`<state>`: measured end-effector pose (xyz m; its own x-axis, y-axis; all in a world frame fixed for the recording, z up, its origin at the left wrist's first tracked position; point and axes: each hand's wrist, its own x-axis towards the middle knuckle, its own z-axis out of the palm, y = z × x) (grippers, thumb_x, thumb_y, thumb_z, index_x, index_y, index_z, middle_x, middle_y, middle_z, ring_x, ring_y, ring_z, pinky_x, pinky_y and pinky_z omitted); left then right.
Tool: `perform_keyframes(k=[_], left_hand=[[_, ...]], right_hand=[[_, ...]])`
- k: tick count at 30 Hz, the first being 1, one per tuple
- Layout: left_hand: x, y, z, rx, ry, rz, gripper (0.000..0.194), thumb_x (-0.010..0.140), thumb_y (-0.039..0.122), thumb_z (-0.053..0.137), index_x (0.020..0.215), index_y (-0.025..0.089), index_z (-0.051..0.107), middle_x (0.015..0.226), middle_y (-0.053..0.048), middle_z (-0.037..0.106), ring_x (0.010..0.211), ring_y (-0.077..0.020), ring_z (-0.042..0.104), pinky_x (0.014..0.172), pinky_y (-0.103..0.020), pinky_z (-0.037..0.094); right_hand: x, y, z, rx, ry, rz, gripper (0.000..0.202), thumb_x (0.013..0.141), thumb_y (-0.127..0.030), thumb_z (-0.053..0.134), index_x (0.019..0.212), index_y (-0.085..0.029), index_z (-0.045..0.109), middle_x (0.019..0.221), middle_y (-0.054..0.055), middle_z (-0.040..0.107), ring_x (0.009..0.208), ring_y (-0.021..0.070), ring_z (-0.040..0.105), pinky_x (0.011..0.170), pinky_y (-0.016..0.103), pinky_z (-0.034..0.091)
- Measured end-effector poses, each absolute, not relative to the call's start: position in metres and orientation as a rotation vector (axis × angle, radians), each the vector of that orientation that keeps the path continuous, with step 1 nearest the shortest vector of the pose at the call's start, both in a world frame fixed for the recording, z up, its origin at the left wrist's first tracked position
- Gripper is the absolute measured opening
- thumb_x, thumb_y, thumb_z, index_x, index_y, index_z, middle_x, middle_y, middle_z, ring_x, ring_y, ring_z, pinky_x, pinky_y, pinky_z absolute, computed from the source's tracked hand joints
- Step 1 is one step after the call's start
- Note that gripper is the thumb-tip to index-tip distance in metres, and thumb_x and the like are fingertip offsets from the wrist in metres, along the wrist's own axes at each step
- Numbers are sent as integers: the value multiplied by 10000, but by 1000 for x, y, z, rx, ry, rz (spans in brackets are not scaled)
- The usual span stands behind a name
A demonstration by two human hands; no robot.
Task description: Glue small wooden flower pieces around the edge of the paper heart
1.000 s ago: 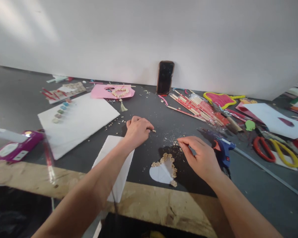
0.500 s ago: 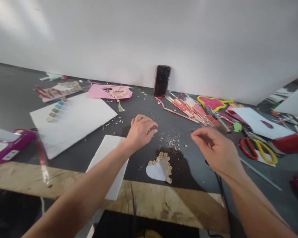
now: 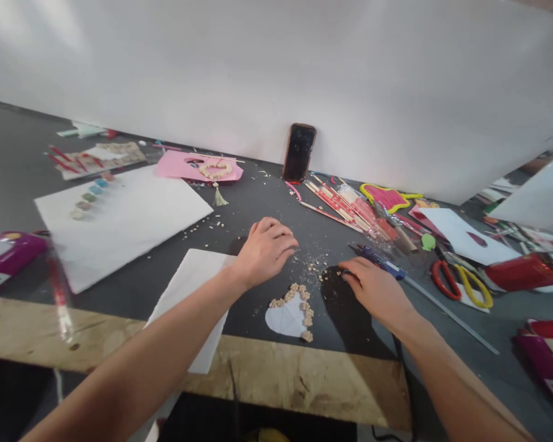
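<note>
In the head view, a dark work surface [image 3: 253, 209] carries everything, its near edge faced by a pale wooden strip [image 3: 350, 377] and its far edge running along a white wall [image 3: 212, 73]. A white paper heart [image 3: 283, 319] lies by the middle of the near edge; small tan beads [image 3: 308, 313] line its upper left and right sides, while the lower left stays plain. Loose crumbs and beads are scattered just beyond it.

The left hand [image 3: 268, 250] is above the middle of the surface, fingers loosely bent and thumb close to them; whether something sits between them cannot be told. Its forearm crosses a narrow white sheet [image 3: 201, 279], which overhangs the near edge. The right hand [image 3: 373, 285] is right of the crumbs, thumb and fingertips nearly together, near a small bead; whether it has hold of anything cannot be told. Just beyond that hand is a blue glue gun [image 3: 381, 261].

Toward the left end is a large white sheet [image 3: 133, 221] with a row of coloured dabs [image 3: 90, 197]; its far right corner meets pink paper [image 3: 172, 164], on which a beaded heart [image 3: 225, 169] with a tassel [image 3: 220, 197] lies. A phone [image 3: 299, 152] leans on the wall at the far edge. Toward the right end are wooden sticks [image 3: 334, 201] and red-and-yellow scissors [image 3: 454, 286].
</note>
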<state>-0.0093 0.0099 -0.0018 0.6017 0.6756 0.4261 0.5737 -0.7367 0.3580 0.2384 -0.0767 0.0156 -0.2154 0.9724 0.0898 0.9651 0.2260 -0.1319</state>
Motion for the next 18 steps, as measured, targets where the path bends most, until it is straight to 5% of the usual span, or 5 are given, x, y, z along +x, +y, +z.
perform_keyframes(k=[10, 18], left_hand=[[-15, 17, -6, 2519, 1471, 1072, 338, 804, 21, 445, 954, 242, 652, 985, -33, 697, 995, -254, 501, 834, -427, 339], [-14, 14, -5, 2506, 1557, 1051, 372, 774, -3, 443, 946, 258, 644, 977, -39, 701, 990, -263, 518, 859, -465, 302]], right_hand=[[234, -72, 14, -1924, -2313, 145, 160, 845, -178, 479, 821, -210, 634, 909, 38, 668, 813, 177, 646, 681, 271, 470], [236, -73, 17, -1952, -2210, 179, 147, 854, -213, 452, 873, -208, 597, 886, 47, 672, 791, 190, 635, 693, 293, 451]])
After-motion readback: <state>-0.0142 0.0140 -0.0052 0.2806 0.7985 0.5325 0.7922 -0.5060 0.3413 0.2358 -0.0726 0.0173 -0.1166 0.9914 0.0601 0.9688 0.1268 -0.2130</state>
